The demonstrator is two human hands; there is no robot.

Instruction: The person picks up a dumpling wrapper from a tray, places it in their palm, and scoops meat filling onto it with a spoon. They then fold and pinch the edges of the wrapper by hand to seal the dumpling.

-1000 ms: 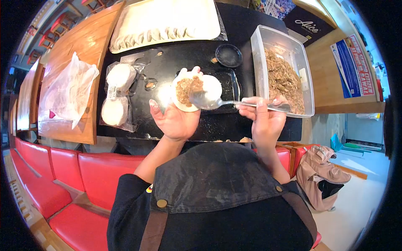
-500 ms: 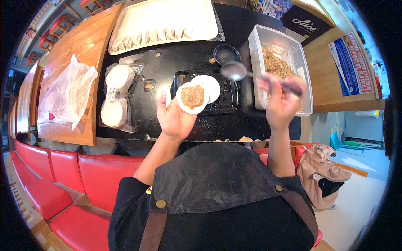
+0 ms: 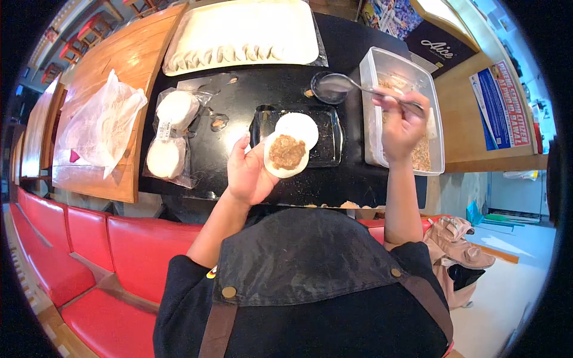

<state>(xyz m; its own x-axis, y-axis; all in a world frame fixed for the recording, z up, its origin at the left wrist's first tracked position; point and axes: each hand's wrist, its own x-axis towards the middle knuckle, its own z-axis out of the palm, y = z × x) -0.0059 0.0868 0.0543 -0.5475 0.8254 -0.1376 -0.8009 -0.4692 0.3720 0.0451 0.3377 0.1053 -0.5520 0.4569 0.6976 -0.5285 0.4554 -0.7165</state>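
My left hand (image 3: 248,178) holds a round dumpling wrapper (image 3: 297,171) on its fingers, with a mound of brown minced filling (image 3: 288,151) on top. More white wrappers (image 3: 297,126) lie on a black tray (image 3: 334,149) just beyond it. In my right hand (image 3: 404,130) is a metal spoon (image 3: 365,89), gripped by its handle. The spoon's head is over a small black bowl (image 3: 321,100) and overlaps it in this view. Below my right hand stands a clear plastic container (image 3: 372,134) with shredded filling (image 3: 421,154) in it.
A cream tray (image 3: 245,28) with a row of folded dumplings (image 3: 224,55) stands at the back. Packaged wrappers (image 3: 177,109) lie to the left on the black table (image 3: 250,89). A plastic bag (image 3: 104,125) rests on the wooden table. A black Aice box (image 3: 439,48) stands back right.
My right hand has raised the spoon slightly, bringing its head over the small black bowl. My left hand has turned a little, tilting the filled wrapper. The whole view has shifted slightly.
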